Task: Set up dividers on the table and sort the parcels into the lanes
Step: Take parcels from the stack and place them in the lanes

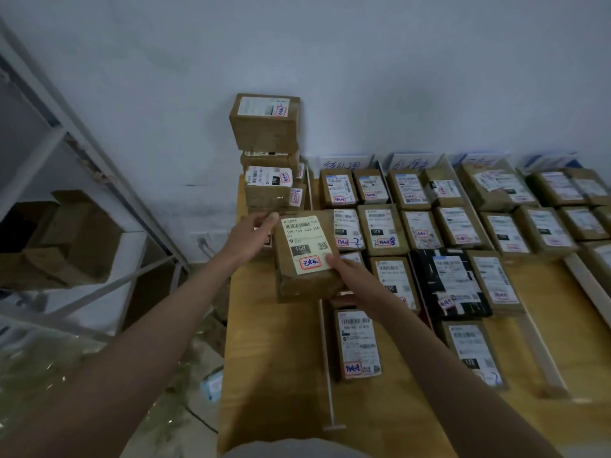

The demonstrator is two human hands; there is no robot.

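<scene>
Partly hidden — right hand (350, 276) behind parcel (305, 256)

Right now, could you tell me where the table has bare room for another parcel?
The near left lane, between the table's left edge and the white divider, is bare. Bare wood also lies nearest you. Farther back, parcels sit packed.
</scene>
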